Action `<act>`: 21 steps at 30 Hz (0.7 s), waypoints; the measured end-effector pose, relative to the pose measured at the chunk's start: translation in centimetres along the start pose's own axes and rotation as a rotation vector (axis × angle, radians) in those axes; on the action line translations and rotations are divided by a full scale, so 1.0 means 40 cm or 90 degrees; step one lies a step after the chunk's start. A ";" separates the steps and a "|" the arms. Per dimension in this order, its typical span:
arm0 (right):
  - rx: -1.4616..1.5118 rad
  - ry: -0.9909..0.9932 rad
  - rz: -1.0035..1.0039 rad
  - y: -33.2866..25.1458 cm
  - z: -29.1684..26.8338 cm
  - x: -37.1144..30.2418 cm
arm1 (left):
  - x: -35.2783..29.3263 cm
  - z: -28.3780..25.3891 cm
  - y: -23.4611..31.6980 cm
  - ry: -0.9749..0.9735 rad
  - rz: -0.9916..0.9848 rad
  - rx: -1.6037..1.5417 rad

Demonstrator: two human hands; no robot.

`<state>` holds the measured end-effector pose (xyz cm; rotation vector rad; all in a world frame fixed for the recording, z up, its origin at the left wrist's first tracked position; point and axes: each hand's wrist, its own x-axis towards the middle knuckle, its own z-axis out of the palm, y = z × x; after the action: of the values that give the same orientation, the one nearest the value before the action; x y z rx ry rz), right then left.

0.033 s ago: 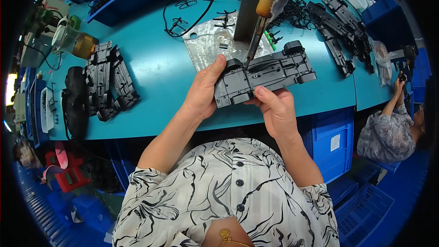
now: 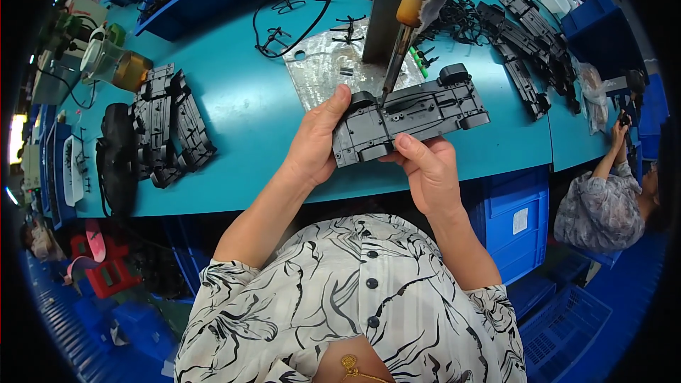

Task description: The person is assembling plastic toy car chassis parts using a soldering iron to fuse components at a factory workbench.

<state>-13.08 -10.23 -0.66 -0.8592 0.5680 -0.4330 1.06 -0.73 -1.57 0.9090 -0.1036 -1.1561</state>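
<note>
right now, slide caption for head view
Left hand and right hand hold a black rectangular plastic chassis under a pointed metal tool

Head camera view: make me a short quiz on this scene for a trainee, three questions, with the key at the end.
1. What do the left hand and the right hand hold?
2. True or false: the tip of the tool points upward.
3. What colour is the table? A) red B) teal C) yellow

Key:
1. Both hold the same black part.
2. False: it points down toward the black part.
3. B) teal.
</note>
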 end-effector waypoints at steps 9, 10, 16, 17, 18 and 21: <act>-0.005 -0.023 -0.022 0.011 -0.007 0.013 | 0.009 0.000 0.024 0.040 -0.010 0.039; -0.001 -0.031 -0.026 0.014 -0.007 0.017 | 0.014 -0.006 0.026 0.032 -0.010 0.035; 0.010 -0.037 -0.038 0.019 0.005 0.029 | 0.026 -0.013 0.034 0.032 -0.009 0.029; 0.015 -0.038 -0.039 0.020 0.006 0.030 | 0.027 -0.015 0.034 0.033 -0.013 0.027; 0.015 -0.038 -0.039 0.020 0.006 0.030 | 0.027 -0.016 0.034 0.033 -0.014 0.027; -0.007 -0.033 -0.036 0.021 0.004 0.030 | 0.028 -0.021 0.032 0.022 0.002 0.009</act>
<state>-11.96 -10.34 -1.60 -0.8959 0.4999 -0.4583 2.92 -1.04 -1.69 0.9409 -0.0854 -1.1377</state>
